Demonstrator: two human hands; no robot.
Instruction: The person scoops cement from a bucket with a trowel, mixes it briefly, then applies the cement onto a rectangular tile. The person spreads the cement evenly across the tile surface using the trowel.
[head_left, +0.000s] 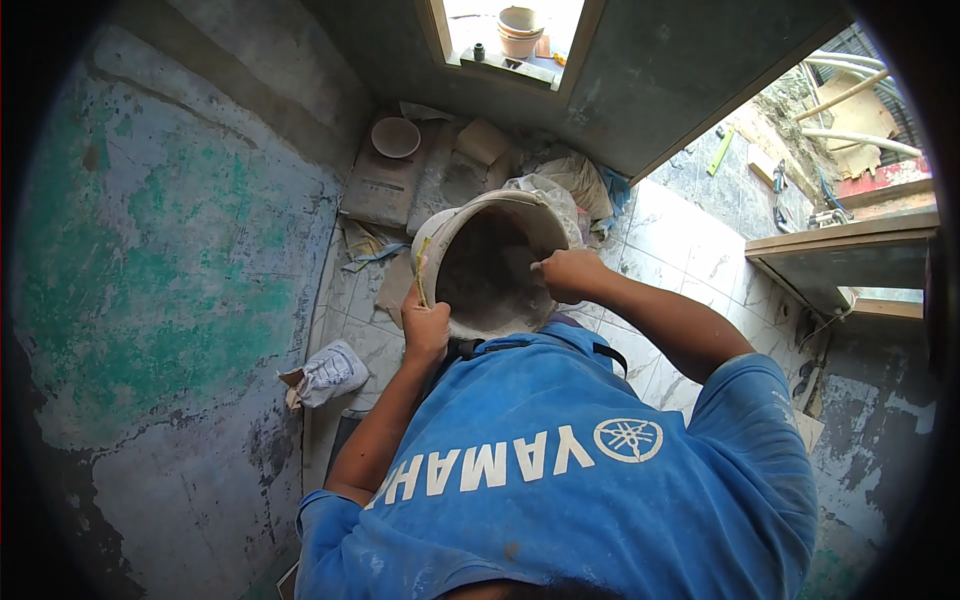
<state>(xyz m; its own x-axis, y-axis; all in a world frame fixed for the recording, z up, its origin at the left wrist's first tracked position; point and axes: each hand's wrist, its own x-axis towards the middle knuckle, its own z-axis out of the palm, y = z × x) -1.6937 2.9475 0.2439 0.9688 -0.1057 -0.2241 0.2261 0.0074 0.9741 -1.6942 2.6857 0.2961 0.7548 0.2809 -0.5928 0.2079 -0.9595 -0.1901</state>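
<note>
A large pale bucket (431, 262) is tilted in front of me with its mouth toward me. Dusty grey matter (490, 275) coats or fills its inside; how deep it goes is hard to tell. My left hand (427, 325) is closed at the bucket's left rim, around a thin yellowish strip that looks like the bucket's handle. At the right side of the mouth, my right hand (573, 277) is closed in a fist. A small pale tip pokes out from it over the bucket's inside, and the rest of what it grips is hidden.
Beyond the bucket lie dusty bags (385, 185), with a round bowl (396, 138) on one. A crumpled white sack (332, 373) sits by the peeling left wall (190, 290). At right, a wooden-edged ledge (840, 240) juts over the tiled floor (665, 240). More buckets (520, 35) stand outside the opening ahead.
</note>
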